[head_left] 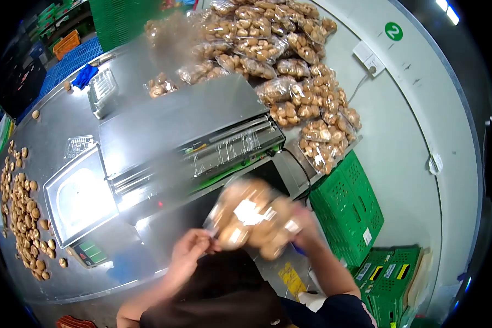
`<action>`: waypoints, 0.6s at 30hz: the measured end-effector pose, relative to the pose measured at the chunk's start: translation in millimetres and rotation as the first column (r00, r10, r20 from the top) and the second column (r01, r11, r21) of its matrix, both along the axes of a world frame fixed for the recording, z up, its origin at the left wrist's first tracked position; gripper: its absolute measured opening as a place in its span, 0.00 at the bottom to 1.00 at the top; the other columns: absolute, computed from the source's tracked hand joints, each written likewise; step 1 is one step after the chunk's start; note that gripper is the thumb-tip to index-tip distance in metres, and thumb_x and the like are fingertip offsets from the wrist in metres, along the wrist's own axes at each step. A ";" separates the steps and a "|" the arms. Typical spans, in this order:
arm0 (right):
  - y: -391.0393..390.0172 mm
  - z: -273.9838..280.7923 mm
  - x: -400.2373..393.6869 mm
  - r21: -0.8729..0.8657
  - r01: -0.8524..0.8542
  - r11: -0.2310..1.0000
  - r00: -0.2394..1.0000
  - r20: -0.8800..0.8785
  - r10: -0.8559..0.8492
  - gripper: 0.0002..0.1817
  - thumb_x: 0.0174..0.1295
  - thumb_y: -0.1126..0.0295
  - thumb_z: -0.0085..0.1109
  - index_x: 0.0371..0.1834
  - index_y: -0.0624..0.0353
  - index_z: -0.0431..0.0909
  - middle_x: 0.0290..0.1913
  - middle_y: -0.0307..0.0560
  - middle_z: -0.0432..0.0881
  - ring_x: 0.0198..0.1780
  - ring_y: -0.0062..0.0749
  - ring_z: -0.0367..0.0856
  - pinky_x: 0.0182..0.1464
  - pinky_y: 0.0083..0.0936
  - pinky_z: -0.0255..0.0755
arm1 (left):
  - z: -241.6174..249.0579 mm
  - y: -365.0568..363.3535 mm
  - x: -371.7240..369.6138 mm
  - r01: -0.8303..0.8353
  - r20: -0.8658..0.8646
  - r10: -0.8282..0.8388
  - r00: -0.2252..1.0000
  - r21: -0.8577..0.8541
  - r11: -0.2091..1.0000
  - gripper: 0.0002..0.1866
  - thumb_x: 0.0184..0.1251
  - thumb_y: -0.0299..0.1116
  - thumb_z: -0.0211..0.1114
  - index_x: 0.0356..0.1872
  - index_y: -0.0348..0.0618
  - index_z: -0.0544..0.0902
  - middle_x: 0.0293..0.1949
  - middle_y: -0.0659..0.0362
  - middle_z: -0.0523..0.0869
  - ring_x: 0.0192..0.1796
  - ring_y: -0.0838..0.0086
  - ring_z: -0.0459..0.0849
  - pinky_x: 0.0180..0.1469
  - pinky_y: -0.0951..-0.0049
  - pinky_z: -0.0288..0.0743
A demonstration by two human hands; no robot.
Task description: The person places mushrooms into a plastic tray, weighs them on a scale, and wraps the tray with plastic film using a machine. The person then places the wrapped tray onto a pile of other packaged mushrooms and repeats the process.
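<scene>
A clear plastic bag of brown mushrooms (251, 218), smeared by motion, is held up in front of my body. My left hand (194, 247) pinches the film at the bag's lower left edge. On the other side, my right hand (307, 225) grips the bag's right end; its fingers are blurred and partly hidden behind the bag. Just beyond the bag stands a steel wrapping machine (180, 117) with a strip of clear film (227, 153) across its front.
Many bagged mushrooms (290, 71) are piled behind the machine. A scale (82, 194) stands left of it, with loose mushrooms (27, 218) farther left. Green crates (347, 208) stand at the right, near the white wall (404, 131). A blue glove (85, 75) lies on the table.
</scene>
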State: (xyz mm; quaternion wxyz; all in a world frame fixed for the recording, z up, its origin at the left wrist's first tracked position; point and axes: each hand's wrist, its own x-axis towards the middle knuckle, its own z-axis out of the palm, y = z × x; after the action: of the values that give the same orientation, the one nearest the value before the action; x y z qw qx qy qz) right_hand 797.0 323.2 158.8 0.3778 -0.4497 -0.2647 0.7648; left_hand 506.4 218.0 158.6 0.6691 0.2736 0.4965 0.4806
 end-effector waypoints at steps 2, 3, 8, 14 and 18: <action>50.3 10.2 39.5 0.350 0.305 0.885 0.937 0.055 -0.345 0.16 0.70 0.57 0.50 0.50 0.58 0.73 0.43 0.44 0.82 0.42 0.29 0.82 0.35 0.22 0.80 | 43.6 14.9 -15.3 0.006 -0.114 0.018 0.993 0.205 0.979 0.10 0.74 0.28 0.51 0.49 0.35 0.76 0.43 0.52 0.85 0.46 0.70 0.84 0.54 0.71 0.76; 83.9 37.5 37.2 0.402 0.409 0.819 0.909 -0.100 -0.404 0.16 0.72 0.59 0.49 0.52 0.59 0.73 0.50 0.46 0.81 0.48 0.31 0.81 0.44 0.21 0.80 | 78.3 19.4 -24.2 0.086 -0.260 -0.011 0.965 0.282 0.956 0.11 0.74 0.28 0.50 0.49 0.34 0.76 0.43 0.50 0.86 0.47 0.68 0.84 0.53 0.69 0.76; 166.2 58.7 45.4 0.349 0.320 0.881 0.947 -0.082 -0.312 0.22 0.74 0.57 0.45 0.60 0.63 0.71 0.54 0.50 0.81 0.43 0.32 0.81 0.39 0.21 0.78 | 180.7 34.3 -42.4 0.471 -0.627 0.258 0.735 0.745 0.472 0.15 0.56 0.24 0.52 0.43 0.35 0.81 0.44 0.46 0.85 0.47 0.54 0.85 0.51 0.60 0.77; 125.8 44.8 -74.5 0.304 -0.255 0.918 0.941 0.295 0.164 0.16 0.72 0.65 0.48 0.54 0.67 0.73 0.44 0.55 0.83 0.27 0.26 0.80 0.25 0.18 0.74 | 181.7 17.1 -43.0 0.412 -0.581 0.453 0.676 0.808 0.421 0.16 0.57 0.29 0.54 0.45 0.36 0.80 0.39 0.48 0.83 0.43 0.57 0.84 0.49 0.60 0.76; 112.9 65.4 -140.3 0.343 -0.409 0.845 0.883 0.382 0.272 0.16 0.73 0.66 0.47 0.54 0.68 0.72 0.41 0.57 0.83 0.24 0.24 0.79 0.20 0.13 0.70 | 176.5 -0.6 -52.1 0.305 -0.530 0.529 0.663 0.836 0.456 0.17 0.58 0.32 0.55 0.47 0.37 0.80 0.37 0.50 0.82 0.41 0.59 0.83 0.47 0.59 0.75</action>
State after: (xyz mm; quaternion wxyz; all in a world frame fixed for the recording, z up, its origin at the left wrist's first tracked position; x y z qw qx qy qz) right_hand 656.8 436.1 224.2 0.2728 -0.4218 -0.5547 0.6633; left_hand 454.2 217.5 335.1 0.1254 0.7080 0.4158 0.5569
